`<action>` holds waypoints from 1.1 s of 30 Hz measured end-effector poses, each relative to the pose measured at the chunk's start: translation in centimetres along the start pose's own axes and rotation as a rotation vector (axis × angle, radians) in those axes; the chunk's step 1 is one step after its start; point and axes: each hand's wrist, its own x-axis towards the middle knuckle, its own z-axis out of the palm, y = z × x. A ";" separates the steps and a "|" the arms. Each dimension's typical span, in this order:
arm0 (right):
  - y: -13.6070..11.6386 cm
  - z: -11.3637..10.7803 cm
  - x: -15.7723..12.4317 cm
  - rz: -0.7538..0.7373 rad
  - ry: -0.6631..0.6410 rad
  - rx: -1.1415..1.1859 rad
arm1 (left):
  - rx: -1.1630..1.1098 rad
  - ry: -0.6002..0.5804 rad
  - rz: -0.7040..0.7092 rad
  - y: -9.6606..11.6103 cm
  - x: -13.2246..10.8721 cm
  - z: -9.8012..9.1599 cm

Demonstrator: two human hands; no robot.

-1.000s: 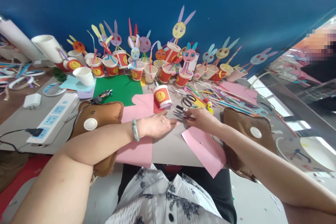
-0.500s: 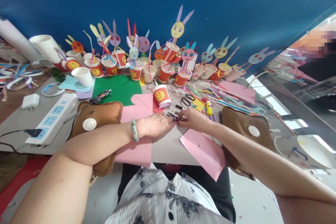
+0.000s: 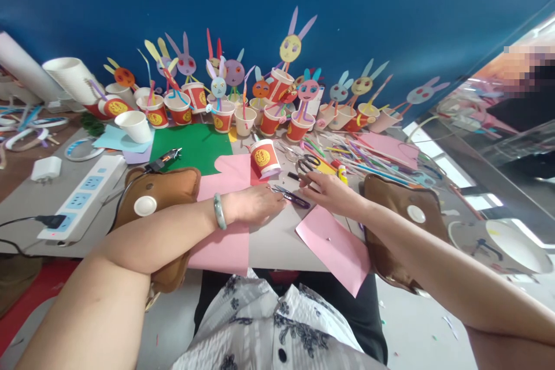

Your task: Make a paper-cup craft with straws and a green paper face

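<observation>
Moved right grip (image 3: pixel 326 189) off scissors (image 3: pixel 299 201) since earlier frame, now loosely spread. Resting on desk (image 3: pixel 271 243) between it and left grip (image 3: pixel 261 205), slanted, blades leftward, handles nearer right. Cannot tell whether left pinching.

Small snips (image 3: pixel 295 199) with dark handles and silvery blades lie aslant on the grey bench (image 3: pixel 273 245), tips pointing left.

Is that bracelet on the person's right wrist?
No, the bracelet circles the arm just behind the left hand.
</observation>
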 end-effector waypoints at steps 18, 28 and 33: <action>-1.2 -0.3 -1.1 0.075 0.138 0.188 | 0.057 -0.101 -0.022 -0.3 0.6 0.0; -0.9 0.2 -1.3 0.062 0.168 0.178 | -0.015 -0.031 -0.080 -0.7 0.9 0.2; -0.7 0.8 -1.2 0.039 0.122 0.174 | -0.018 -0.039 -0.091 -0.6 0.9 0.2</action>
